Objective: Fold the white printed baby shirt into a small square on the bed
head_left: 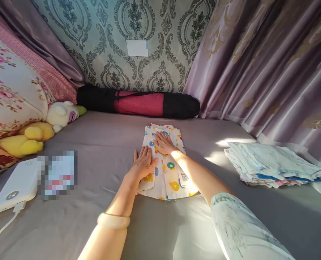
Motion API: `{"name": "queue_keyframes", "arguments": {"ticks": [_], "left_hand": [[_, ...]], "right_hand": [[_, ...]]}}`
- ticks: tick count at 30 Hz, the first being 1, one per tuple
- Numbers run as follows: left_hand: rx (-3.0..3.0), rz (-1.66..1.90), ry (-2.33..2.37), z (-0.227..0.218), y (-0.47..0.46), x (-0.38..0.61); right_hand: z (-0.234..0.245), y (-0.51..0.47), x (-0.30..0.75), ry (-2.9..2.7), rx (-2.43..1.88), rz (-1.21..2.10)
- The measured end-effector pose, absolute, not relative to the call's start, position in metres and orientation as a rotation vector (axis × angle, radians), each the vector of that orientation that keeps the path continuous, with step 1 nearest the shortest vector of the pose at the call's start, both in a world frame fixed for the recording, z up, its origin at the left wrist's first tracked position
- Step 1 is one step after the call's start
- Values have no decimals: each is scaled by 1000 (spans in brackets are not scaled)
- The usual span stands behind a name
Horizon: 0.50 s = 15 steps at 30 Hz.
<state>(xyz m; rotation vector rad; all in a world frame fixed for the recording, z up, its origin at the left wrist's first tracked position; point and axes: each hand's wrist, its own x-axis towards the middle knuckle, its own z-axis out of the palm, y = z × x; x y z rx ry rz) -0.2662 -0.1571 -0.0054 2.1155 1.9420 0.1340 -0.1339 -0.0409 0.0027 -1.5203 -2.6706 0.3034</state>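
Note:
A white garment [168, 177] with a colourful print of yellow, blue, green and red figures lies flat on the grey sheet in front of me. Its sides are folded inward over the body. My left hand [143, 163] rests palm down on its left part, fingers spread. Higher up, near the top of the cloth, my right hand [163, 143] also lies flat with fingers stretched out. Neither hand grips the fabric. Parts of the print are hidden under my hands and right forearm.
Folded clothes [274, 162] are piled at the right beside the curtain [239, 65]. A black and red rolled bag [138, 103] lies along the wall. At the left are plush toys [60, 115], a white power bank [19, 184] with a cable, and a blurred-out object [60, 175].

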Motion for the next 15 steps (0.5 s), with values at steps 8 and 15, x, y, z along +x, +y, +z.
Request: {"name": "queue_keyframes", "arguments": {"ticks": [8,15], "left_hand": [[2237,201,1962,-6,-161,-265],[2225,68,1968,-4,-163,-261]], "right_hand": [[4,-50,-99,-2517,-1712,187],[10,-56,-83,-2487,-1706,443]]}}
